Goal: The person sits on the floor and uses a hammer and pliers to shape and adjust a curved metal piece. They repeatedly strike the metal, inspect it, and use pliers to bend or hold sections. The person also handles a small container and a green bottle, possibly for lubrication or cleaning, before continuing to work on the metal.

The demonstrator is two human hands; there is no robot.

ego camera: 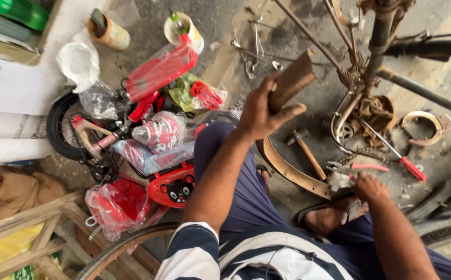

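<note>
- Left hand: raised above the knees, its grip pressed together around the lower end of a brown wooden block, thumb laid across the near face and fingers curled behind.
- Wooden block: long axis runs from the left grip up and to the right; its free, rough-cut end points away from the person toward the rusty bicycle frame, which stands beyond and to the right of that grip.
- Right hand: lowered to the floor, well apart from the block and below and to the right of the left grip. Its fingers are bunched downward among small parts; whether they pinch anything cannot be told.
- Nearest to the right grip: pliers with pink handles just above it, a red-handled screwdriver farther up and to the right, its shaft slanting up-left toward the frame.
- Hammer: lies on the floor between the two grips, wooden handle running down-right, head at the upper-left end, directly below the held block.
- Curved mudguard strip: arcs along the floor under the left forearm, toward the right grip.
- The left hand is the nearer to the block; the right is the nearer to the floor tools.
- Left of both grips, well apart: a small red children's bicycle wrapped in plastic.
</note>
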